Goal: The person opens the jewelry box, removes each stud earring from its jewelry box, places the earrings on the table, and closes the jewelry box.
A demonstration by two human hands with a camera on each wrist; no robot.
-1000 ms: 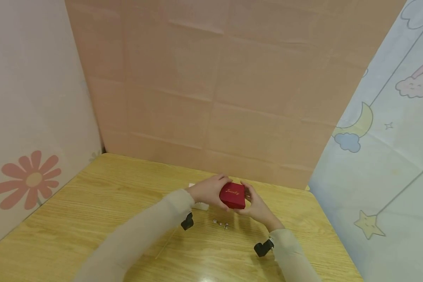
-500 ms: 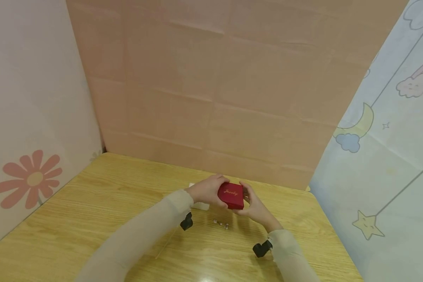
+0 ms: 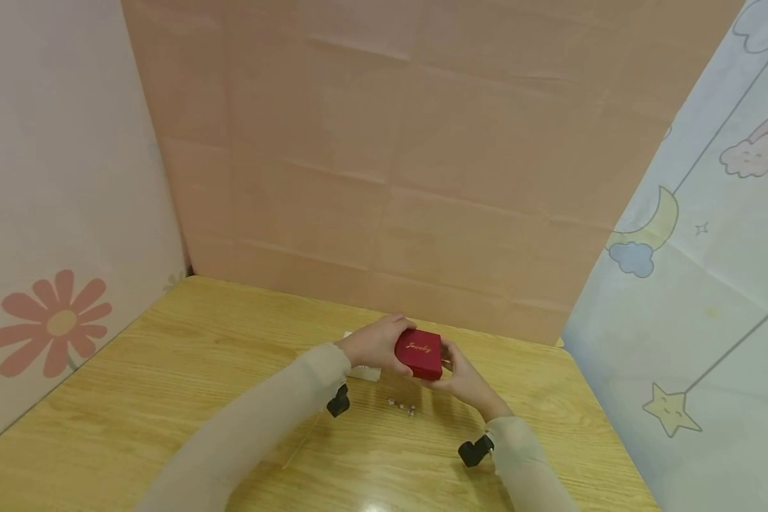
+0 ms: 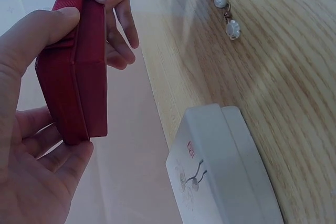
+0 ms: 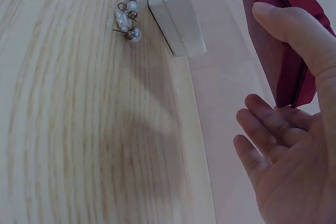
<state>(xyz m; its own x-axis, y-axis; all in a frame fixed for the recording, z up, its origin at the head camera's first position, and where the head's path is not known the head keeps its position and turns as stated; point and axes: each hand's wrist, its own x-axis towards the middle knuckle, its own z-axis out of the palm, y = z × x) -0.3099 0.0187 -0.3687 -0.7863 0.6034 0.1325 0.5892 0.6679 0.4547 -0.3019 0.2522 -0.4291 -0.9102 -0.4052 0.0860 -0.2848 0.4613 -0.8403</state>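
A red jewelry box [image 3: 419, 353] with gold "Jewelry" lettering is held above the table between both hands. My left hand [image 3: 380, 345] grips its left side, thumb along the front and fingertips on the far edge, as the left wrist view shows. From the other side my right hand [image 3: 464, 384] holds it, thumb [image 5: 278, 22] pressed to the box and several fingers spread away from it. The lid seam runs round the box, and no inside shows. Below the hands, pearl earrings [image 3: 401, 406] with clear beads lie on the wood.
A white box [image 4: 226, 171] with a printed drawing stands on the table, partly behind my left hand in the head view. A thin pale stick [image 3: 302, 442] lies near my left forearm. Behind the wooden table [image 3: 243, 320] hangs an orange-brown backdrop [image 3: 384, 156].
The red box has shifted very slightly left, its top now turned a little toward the head camera. Both hands keep their hold. The earrings and white box stay in place.
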